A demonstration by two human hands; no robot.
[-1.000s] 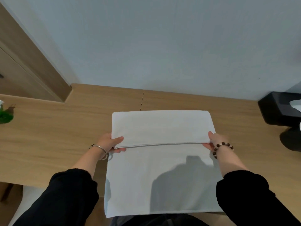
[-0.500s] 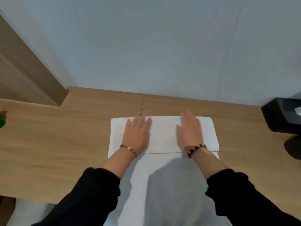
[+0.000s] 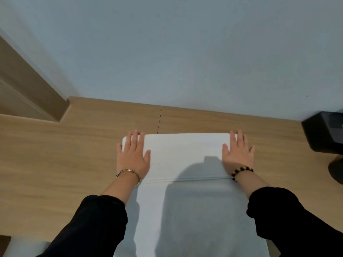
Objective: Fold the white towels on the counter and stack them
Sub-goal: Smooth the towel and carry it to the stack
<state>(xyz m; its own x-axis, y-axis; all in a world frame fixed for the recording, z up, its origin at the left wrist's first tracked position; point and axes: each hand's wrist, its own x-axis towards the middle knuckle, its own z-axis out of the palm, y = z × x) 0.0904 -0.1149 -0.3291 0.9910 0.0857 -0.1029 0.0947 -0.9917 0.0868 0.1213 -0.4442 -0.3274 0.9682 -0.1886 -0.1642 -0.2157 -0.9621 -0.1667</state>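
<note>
Both flat, unclenched hands, left and right, slid outward across my towel; its overhanging near half could drag it off the tabletop.

Lettering, labels, brand marks, numbers, signs: none legible on any surface in view.
</note>
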